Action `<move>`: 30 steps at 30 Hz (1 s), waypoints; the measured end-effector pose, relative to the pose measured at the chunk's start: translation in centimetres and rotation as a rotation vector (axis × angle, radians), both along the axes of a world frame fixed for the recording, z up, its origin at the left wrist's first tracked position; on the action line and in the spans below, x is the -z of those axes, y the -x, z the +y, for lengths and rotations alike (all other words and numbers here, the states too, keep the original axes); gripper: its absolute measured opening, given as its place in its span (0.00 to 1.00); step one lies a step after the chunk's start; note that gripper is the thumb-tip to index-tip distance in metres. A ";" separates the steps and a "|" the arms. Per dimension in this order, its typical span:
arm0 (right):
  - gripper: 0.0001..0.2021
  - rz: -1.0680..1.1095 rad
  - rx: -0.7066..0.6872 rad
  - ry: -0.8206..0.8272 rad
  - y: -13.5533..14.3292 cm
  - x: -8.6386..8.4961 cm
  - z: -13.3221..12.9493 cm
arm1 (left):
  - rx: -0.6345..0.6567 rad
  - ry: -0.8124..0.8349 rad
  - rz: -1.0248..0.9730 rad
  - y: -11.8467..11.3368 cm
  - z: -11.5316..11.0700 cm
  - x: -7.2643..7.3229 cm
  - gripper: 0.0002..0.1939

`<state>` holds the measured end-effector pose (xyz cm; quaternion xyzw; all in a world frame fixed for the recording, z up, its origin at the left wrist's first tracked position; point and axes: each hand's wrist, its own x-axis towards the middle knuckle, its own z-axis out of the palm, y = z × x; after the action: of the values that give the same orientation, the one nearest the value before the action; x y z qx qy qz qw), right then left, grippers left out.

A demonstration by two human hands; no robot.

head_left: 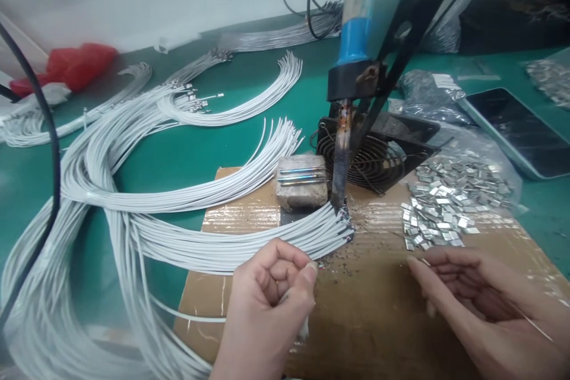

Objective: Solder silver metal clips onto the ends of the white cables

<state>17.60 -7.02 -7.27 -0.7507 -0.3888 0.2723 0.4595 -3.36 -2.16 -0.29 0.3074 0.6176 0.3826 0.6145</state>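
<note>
- White wire [291, 297] pinched in the left hand [267, 303], near the front edge of the cardboard sheet [378, 309] that lies on the green surface [200, 148].
- Left grip: fingers curled shut, thumb pressed against forefinger on the wire; wire end points toward the fixed soldering iron [341, 160].
- Right hand [481, 303]: grip loosely curled, palm up; a thin strand of solder wire [532, 323] crosses it, fingers just touching it.
- Wire bundle [249, 237] fans across the sheet's left edge, stripped ends gathered under the iron tip.
- Metal clips [445, 202] heaped at the sheet's right rear corner.
- Step in hand, as I judge it: presenting one wire for soldering. Next move calls for steady alignment of wire end and solder at the tip.
</note>
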 end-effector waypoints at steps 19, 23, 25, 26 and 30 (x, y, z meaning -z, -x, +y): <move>0.11 0.515 -0.448 0.023 5.7 -2.8 1.7 | 0.053 0.021 0.048 -0.1 0.1 -0.4 0.12; 0.12 0.481 -0.427 0.033 6.0 -2.6 1.5 | 0.054 0.025 0.041 -0.1 0.1 -0.4 0.13; 0.16 0.423 -0.364 0.013 6.2 -2.7 1.6 | 0.057 0.025 0.035 -0.1 0.0 -0.3 0.14; 0.18 0.397 -0.333 0.001 6.3 -2.8 1.6 | 0.057 0.026 0.030 -0.1 0.0 -0.3 0.14; 0.22 0.342 -0.270 -0.035 6.6 -2.9 1.8 | 0.050 0.033 0.018 -0.1 0.0 -0.2 0.15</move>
<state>11.04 -5.22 -4.33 -0.6265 -0.4068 0.4479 0.4913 -3.24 -2.16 -0.12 0.3160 0.6214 0.3540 0.6234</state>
